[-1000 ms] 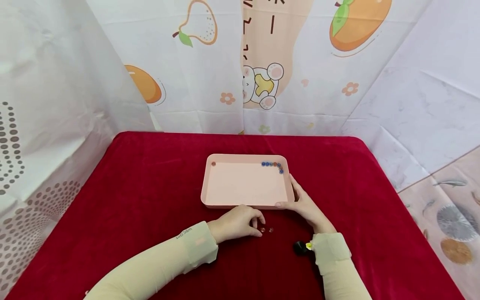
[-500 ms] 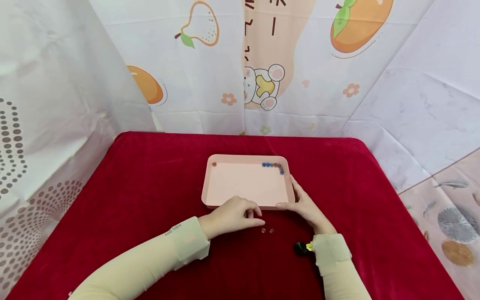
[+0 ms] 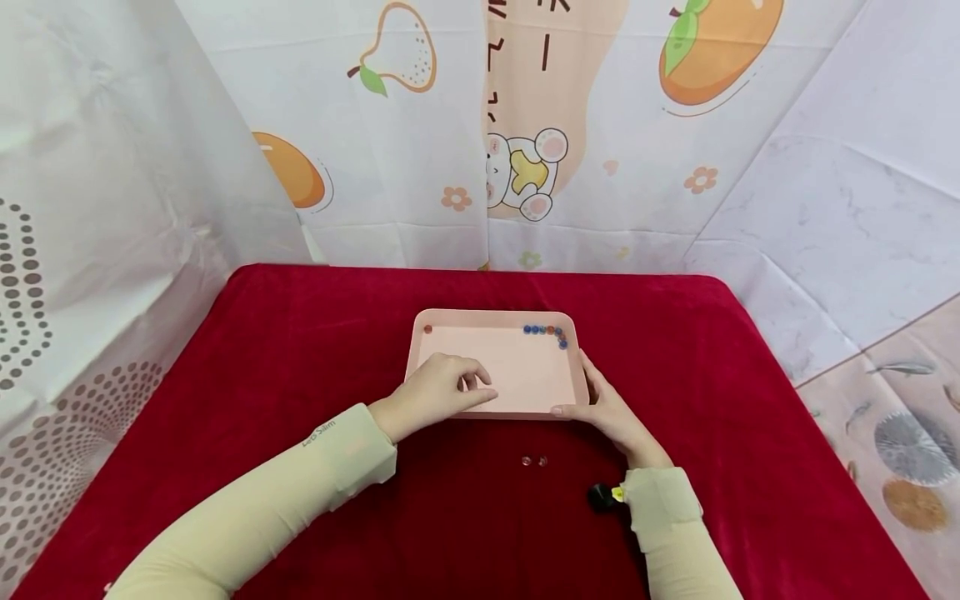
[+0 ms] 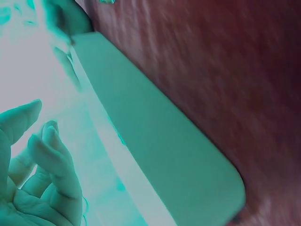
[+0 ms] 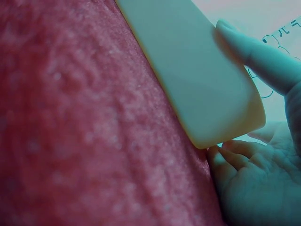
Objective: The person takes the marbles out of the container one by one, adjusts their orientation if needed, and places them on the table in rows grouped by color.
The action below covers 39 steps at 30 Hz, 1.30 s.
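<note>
My left hand [image 3: 438, 387] hovers over the left front part of the pale pink tray [image 3: 517, 383], fingers bent and thumb tip near the fingertips. In the left wrist view its curled fingers [image 4: 56, 165] show beside the tray wall; I cannot tell if something small is between them. At the tray's right front corner my right hand [image 3: 611, 412] grips the wall, thumb [image 5: 235, 40] over the rim and other fingers low outside. Blue and orange marbles [image 3: 535, 330] line the back right corner inside. One reddish marble [image 3: 428, 329] lies in the back left corner.
Two clear reddish marbles, a left one [image 3: 527, 461] and a right one [image 3: 542, 461], lie on the red cloth [image 3: 315, 333] in front of the tray. A small black object [image 3: 600, 497] is beside the right cuff. Printed curtains [image 3: 405, 167] stand behind the table.
My left hand has moved left and away from me, from beside the two loose marbles to over the tray. The right hand and the tray have stayed put.
</note>
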### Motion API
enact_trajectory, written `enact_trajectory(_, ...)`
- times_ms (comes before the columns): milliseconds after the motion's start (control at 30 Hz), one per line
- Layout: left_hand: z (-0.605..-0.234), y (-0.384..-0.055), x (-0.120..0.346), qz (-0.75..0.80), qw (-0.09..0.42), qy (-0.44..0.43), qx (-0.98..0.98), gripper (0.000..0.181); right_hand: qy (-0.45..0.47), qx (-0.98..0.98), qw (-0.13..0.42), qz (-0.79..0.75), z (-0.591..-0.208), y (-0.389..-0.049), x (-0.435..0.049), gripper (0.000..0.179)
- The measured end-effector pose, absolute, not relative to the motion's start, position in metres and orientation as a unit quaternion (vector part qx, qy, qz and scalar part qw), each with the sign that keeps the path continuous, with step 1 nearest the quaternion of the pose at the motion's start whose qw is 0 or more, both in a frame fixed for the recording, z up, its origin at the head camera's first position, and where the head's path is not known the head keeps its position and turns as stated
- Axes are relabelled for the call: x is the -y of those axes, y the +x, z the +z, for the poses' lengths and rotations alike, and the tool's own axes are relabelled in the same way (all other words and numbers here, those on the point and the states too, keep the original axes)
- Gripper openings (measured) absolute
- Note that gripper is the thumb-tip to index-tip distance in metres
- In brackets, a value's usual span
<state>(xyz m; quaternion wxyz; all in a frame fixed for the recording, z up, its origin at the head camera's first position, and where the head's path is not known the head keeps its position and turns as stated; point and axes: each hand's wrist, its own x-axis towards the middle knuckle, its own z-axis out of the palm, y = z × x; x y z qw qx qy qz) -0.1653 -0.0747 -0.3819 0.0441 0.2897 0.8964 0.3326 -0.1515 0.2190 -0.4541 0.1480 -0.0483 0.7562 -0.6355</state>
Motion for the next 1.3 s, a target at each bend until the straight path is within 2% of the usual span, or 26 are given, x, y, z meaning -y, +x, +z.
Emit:
enact_trajectory(267,-0.389,-0.188,0.097,0.319,0.049,0.220,-0.921,0.018,-0.051,-0.758,0.152,-0.632,-0.455,-0.152,-0.220,0.107)
enact_trajectory(533,-0.398,-0.208,0.114,0.301,0.030,0.158,-0.940,0.019,-0.052,-0.755,0.151,-0.636,-0.455,-0.151,-0.220,0.107)
enact_trajectory(867,-0.404,-0.228,0.128,0.285,-0.008,0.132,-0.950,0.021,-0.061,-0.750,0.148,-0.642,-0.456,-0.151,-0.220,0.107)
enact_trajectory(1300,-0.410,-0.244,0.131,0.267,-0.008,0.092,-0.959,0.020,-0.060,-0.757,0.145,-0.634,-0.457,-0.153,-0.221,0.107)
